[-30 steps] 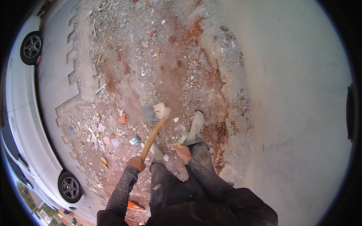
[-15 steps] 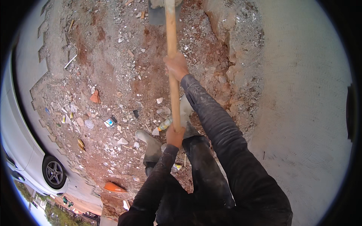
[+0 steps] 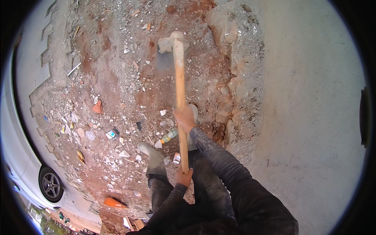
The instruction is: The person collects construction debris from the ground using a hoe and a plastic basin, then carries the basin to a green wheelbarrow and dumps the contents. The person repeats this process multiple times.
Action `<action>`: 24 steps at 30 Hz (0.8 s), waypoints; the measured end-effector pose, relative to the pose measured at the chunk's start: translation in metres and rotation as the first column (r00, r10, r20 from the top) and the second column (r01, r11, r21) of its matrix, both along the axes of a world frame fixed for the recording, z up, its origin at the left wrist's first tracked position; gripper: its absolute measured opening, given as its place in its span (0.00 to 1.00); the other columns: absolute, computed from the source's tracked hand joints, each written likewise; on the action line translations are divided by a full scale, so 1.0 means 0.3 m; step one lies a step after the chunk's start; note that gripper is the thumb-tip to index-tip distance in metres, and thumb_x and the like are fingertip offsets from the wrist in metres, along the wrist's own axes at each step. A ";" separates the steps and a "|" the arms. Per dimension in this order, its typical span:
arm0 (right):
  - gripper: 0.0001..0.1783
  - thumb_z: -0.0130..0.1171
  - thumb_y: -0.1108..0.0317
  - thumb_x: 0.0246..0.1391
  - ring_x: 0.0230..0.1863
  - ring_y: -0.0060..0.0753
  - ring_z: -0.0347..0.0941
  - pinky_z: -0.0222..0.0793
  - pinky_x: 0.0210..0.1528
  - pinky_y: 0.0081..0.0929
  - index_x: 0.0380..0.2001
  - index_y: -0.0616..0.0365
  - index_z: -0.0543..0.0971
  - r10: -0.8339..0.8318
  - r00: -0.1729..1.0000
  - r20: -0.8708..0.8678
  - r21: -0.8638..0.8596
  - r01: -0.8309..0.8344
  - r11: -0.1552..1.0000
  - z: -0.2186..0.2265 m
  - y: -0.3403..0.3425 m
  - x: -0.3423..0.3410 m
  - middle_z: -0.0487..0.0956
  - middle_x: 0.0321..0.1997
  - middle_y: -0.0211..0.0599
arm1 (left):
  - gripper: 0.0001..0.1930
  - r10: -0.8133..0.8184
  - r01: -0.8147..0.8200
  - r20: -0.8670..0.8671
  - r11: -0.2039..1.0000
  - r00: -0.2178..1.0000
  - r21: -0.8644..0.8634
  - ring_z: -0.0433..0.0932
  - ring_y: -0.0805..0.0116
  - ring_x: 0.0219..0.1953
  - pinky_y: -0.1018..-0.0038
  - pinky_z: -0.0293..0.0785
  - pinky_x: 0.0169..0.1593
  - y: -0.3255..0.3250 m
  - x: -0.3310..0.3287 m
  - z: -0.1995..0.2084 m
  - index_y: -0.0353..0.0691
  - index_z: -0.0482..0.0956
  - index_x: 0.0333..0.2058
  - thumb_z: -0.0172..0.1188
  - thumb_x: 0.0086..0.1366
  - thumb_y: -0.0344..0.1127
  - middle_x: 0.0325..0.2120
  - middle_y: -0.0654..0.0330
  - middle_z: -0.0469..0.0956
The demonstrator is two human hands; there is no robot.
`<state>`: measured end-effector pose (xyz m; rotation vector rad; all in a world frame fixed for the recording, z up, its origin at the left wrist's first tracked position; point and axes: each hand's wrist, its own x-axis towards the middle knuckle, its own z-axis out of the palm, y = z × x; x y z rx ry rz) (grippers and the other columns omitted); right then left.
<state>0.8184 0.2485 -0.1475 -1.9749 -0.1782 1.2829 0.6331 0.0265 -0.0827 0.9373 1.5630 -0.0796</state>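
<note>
A digging hoe [image 3: 180, 84] with a long wooden handle runs lengthwise before me, its dirt-caked head [image 3: 172, 44] at the far end. The broad grey blade [image 3: 165, 60] is smeared by motion, and I cannot tell whether it touches the soil. My right hand [image 3: 185, 118] is wrapped round the middle of the handle. Close to my body, my left hand [image 3: 183, 176] grips the butt end. Reddish, stony ground [image 3: 133, 88] lies beneath the hoe.
My rubber boots [image 3: 156, 158] stand amid rubble, beside a plastic bottle [image 3: 169, 135]. An orange object [image 3: 114, 202] lies near left. A broken soil edge [image 3: 225, 84] borders the pale slab [image 3: 305, 102] on the right. A car [image 3: 23, 141] is parked at far left.
Both hands have drawn the hoe back toward my body. Its whole head has come into view, and the grips are still closed on the handle.
</note>
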 end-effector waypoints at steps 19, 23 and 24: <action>0.09 0.58 0.68 0.47 0.12 0.24 0.67 0.66 0.13 0.25 0.26 0.63 0.70 0.004 0.951 -0.308 -0.173 -0.060 0.983 -0.062 -0.248 -0.386 0.69 0.15 0.31 | 0.15 0.078 -0.089 -0.156 0.994 0.985 -0.067 0.76 0.62 0.22 0.67 0.72 0.29 -0.213 -0.283 0.106 0.28 0.75 0.30 0.65 0.48 0.34 0.18 0.53 0.75; 0.09 0.57 0.71 0.46 0.12 0.27 0.70 0.66 0.11 0.26 0.25 0.66 0.71 0.002 0.958 -0.288 0.028 0.006 1.000 -0.139 0.038 -0.234 0.70 0.14 0.35 | 0.15 0.101 -0.099 -0.090 0.995 0.991 0.024 0.77 0.58 0.23 0.63 0.71 0.31 0.016 -0.132 -0.107 0.32 0.75 0.31 0.65 0.49 0.37 0.19 0.50 0.75; 0.10 0.57 0.70 0.46 0.12 0.28 0.71 0.66 0.12 0.27 0.29 0.66 0.70 0.052 0.989 -0.142 0.036 -0.047 0.998 -0.210 0.091 -0.101 0.70 0.14 0.35 | 0.15 0.091 -0.090 0.038 0.996 0.995 -0.027 0.76 0.60 0.23 0.63 0.71 0.31 0.226 0.017 -0.062 0.32 0.75 0.31 0.65 0.50 0.38 0.20 0.51 0.75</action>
